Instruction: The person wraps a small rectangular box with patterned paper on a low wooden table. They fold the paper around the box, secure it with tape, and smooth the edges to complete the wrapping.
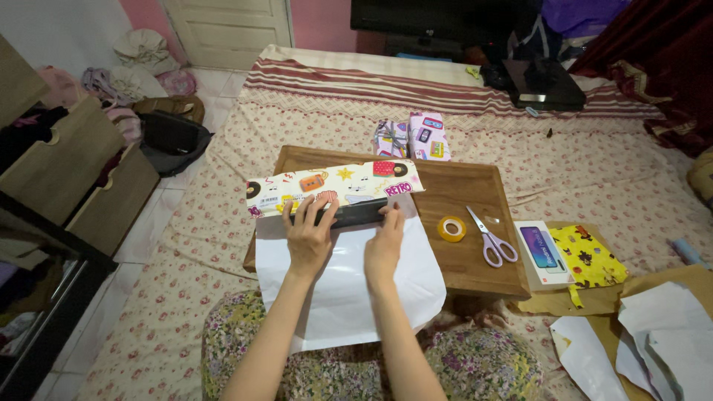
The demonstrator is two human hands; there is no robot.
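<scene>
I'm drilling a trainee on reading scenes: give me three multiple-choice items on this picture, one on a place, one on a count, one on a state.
1. Where do the scissors lie?
A on the floor
B on the wooden tray, right of the tape roll
C on the dresser

2. How many wrapped parcels stand beyond the tray?
A two
B four
C none

3. What do both hands do?
A hang free
B cut paper
C press a dark box on the white-backed paper

Answers: B, handles lie on the tray; A, two side by side; C, left hand and right hand rest on it.
</scene>
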